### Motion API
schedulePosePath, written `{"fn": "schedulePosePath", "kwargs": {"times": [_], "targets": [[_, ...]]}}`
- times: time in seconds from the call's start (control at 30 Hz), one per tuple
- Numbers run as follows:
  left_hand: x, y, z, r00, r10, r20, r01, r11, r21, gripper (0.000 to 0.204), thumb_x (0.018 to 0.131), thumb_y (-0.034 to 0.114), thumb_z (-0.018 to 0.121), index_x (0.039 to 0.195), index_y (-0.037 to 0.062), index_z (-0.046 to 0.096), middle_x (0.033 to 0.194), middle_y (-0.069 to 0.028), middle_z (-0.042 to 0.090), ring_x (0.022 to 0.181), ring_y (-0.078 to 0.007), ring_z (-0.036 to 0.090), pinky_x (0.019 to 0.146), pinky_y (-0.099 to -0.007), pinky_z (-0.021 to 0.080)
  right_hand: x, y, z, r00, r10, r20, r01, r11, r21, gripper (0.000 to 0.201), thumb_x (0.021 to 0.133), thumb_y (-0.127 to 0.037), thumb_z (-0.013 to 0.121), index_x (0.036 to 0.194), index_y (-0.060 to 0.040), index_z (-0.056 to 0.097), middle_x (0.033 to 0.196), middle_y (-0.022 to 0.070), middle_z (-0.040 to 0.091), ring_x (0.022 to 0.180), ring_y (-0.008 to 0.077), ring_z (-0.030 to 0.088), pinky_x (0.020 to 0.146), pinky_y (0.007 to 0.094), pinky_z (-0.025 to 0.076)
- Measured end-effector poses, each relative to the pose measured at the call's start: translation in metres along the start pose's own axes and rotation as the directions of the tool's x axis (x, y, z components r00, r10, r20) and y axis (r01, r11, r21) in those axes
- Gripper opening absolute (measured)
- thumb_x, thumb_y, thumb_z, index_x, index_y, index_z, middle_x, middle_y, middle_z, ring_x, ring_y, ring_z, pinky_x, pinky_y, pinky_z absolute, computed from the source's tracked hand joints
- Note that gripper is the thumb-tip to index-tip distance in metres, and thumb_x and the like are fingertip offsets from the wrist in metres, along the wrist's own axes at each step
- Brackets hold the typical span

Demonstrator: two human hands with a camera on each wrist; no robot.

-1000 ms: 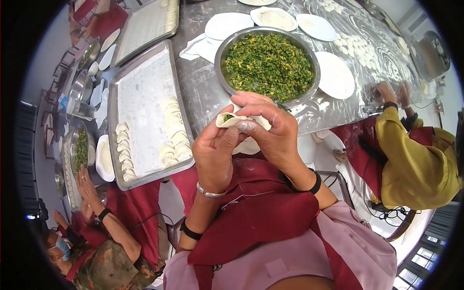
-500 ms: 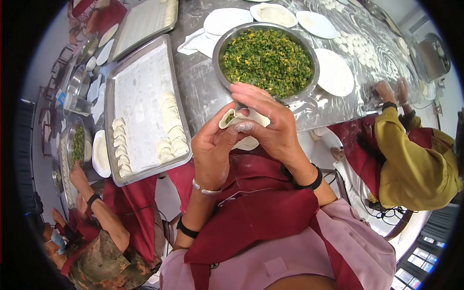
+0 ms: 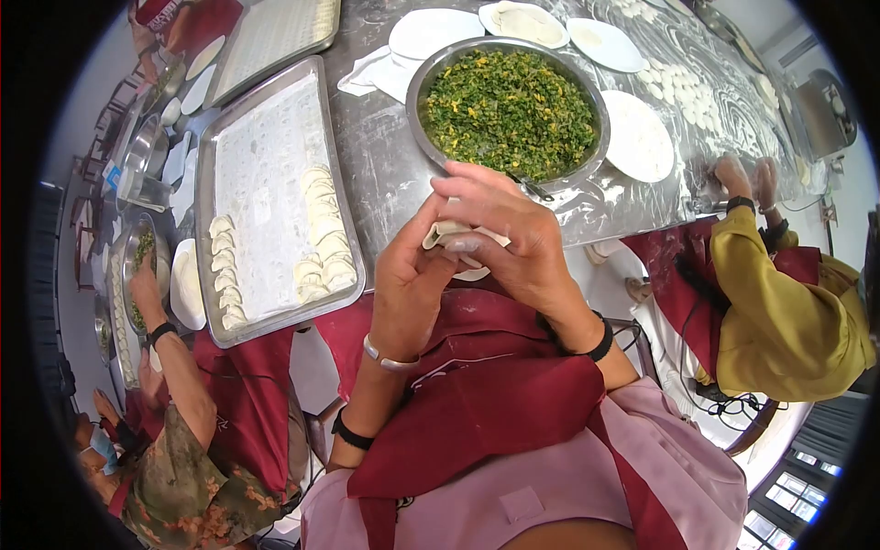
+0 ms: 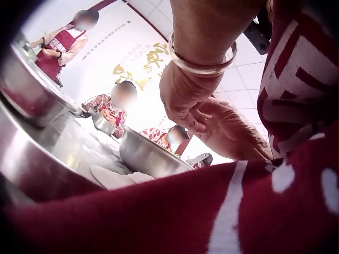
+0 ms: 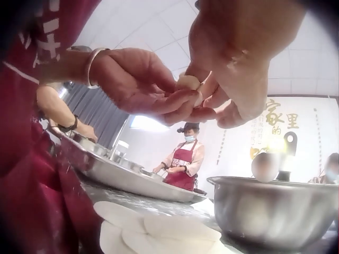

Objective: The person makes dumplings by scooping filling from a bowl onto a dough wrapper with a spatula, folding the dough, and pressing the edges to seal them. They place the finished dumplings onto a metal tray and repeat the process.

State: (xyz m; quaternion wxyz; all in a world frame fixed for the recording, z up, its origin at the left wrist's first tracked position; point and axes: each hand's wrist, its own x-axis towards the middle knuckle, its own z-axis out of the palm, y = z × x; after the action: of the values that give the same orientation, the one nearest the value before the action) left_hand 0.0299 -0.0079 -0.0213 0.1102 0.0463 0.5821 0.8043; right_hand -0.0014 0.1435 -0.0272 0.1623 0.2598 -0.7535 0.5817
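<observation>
Both hands meet in front of the apron around one half-folded dumpling [image 3: 447,233], a pale dough wrapper. My left hand [image 3: 408,270], with a silver bracelet, grips its left side between thumb and fingers. From the other side my right hand [image 3: 518,229] pinches the dough, thumb in front and fingers arched over the top. In the right wrist view the dumpling [image 5: 188,83] shows as a small pale piece between the fingertips. Much of it is hidden by the fingers. Loose round wrappers [image 5: 159,233] lie stacked below the hands.
Beyond the hands stands a steel bowl of chopped green filling [image 3: 509,115], a spoon handle [image 3: 533,190] at its near rim. A tray [image 3: 261,174] with rows of dumplings [image 3: 325,229] is at left. White plates [image 3: 639,137] and dough pieces [image 3: 683,96] lie right. People work on both sides.
The wrapper's edges have come closer together, and the green filling seen inside it earlier is out of sight. The hands stay in place. The neighbour's hand at left has moved to a bowl of filling.
</observation>
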Motion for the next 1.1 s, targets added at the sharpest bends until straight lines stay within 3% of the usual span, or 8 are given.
{"fn": "schedulePosePath", "kwargs": {"times": [0.07,0.23,0.37,0.57,0.67,0.87,0.93,1.1], "targets": [[0.0,0.002,0.002,1.0,0.007,-0.023,-0.008,0.999,-0.041,0.059,0.092,-0.007,0.049,0.148,-0.0023,0.033,0.12,-0.0105,0.06,0.103,-0.0143,0.062,0.085,-0.0274,0.054,0.001,-0.005,-0.001,0.999,0.042,0.012,-0.043,0.999,0.03,0.027,0.071,0.002,0.073,0.098,-0.0037,0.071,0.12,0.0113,0.068,0.124,0.0348,0.055,0.101,0.0422,0.046],[0.001,0.004,0.001,0.998,0.008,0.057,-0.009,1.0,0.013,0.057,0.091,-0.007,0.05,0.146,-0.0037,0.033,0.119,-0.0114,0.06,0.105,-0.0153,0.062,0.087,-0.0277,0.053,0.002,0.0,-0.003,0.996,0.0,0.089,-0.008,0.996,0.094,0.023,0.071,0.001,0.073,0.094,-0.0027,0.071,0.117,0.0118,0.069,0.123,0.0339,0.057,0.099,0.0418,0.047],[0.002,0.0,-0.002,0.998,0.018,0.063,-0.018,1.0,-0.007,0.056,0.092,-0.005,0.052,0.145,-0.0048,0.033,0.12,-0.0112,0.06,0.106,-0.0155,0.061,0.088,-0.0278,0.053,-0.002,0.008,0.002,0.999,-0.038,0.028,0.034,0.991,0.128,0.015,0.072,0.001,0.073,0.087,-0.0026,0.071,0.106,0.0114,0.072,0.115,0.0326,0.062,0.096,0.0408,0.049],[-0.002,0.006,0.008,0.997,0.022,-0.072,-0.021,1.0,0.016,0.05,0.096,-0.003,0.051,0.143,-0.0062,0.037,0.118,-0.0126,0.062,0.105,-0.0155,0.062,0.088,-0.0278,0.053,-0.007,0.01,0.011,0.992,0.022,-0.124,-0.003,0.988,0.151,0.014,0.073,0.001,0.073,0.087,-0.0025,0.071,0.102,0.0103,0.073,0.112,0.0309,0.063,0.094,0.0398,0.049],[-0.001,-0.004,0.007,0.992,0.085,-0.089,-0.078,0.994,0.078,0.043,0.096,-0.001,0.051,0.138,-0.004,0.048,0.11,-0.0071,0.064,0.094,-0.0086,0.06,0.078,-0.0219,0.049,-0.005,0.007,0.011,0.991,0.033,-0.131,-0.02,0.995,0.094,0.017,0.073,0.001,0.073,0.09,-0.0023,0.071,0.105,0.0107,0.072,0.113,0.0314,0.063,0.096,0.0403,0.049],[-0.003,-0.002,0.006,0.993,0.077,-0.084,-0.077,0.997,0.006,0.043,0.096,0.0,0.051,0.139,-0.0028,0.048,0.111,-0.005,0.064,0.092,-0.0069,0.059,0.078,-0.0218,0.049,-0.005,0.002,0.012,0.993,0.037,-0.116,-0.029,0.997,0.067,0.02,0.073,0.002,0.073,0.092,-0.0024,0.071,0.11,0.0115,0.071,0.116,0.0328,0.062,0.098,0.0412,0.048],[-0.004,-0.003,0.002,0.996,0.066,-0.056,-0.059,0.993,0.106,0.044,0.096,0.0,0.05,0.14,-0.0029,0.046,0.112,-0.0053,0.063,0.093,-0.0073,0.059,0.08,-0.0222,0.049,-0.006,0.007,0.012,0.994,0.004,-0.108,0.004,0.997,0.081,0.02,0.073,0.002,0.073,0.092,-0.0024,0.071,0.11,0.0117,0.071,0.117,0.0328,0.061,0.098,0.0413,0.048],[-0.003,-0.003,-0.004,1.0,0.021,0.017,-0.023,0.994,0.106,0.043,0.096,0.0,0.048,0.139,-0.0033,0.045,0.115,-0.007,0.062,0.097,-0.0105,0.06,0.085,-0.0242,0.049,-0.002,0.005,0.002,0.999,-0.051,0.018,0.052,0.999,-0.006,0.021,0.072,0.001,0.074,0.093,-0.0025,0.07,0.111,0.0127,0.071,0.118,0.0342,0.06,0.099,0.0421,0.047]]}}
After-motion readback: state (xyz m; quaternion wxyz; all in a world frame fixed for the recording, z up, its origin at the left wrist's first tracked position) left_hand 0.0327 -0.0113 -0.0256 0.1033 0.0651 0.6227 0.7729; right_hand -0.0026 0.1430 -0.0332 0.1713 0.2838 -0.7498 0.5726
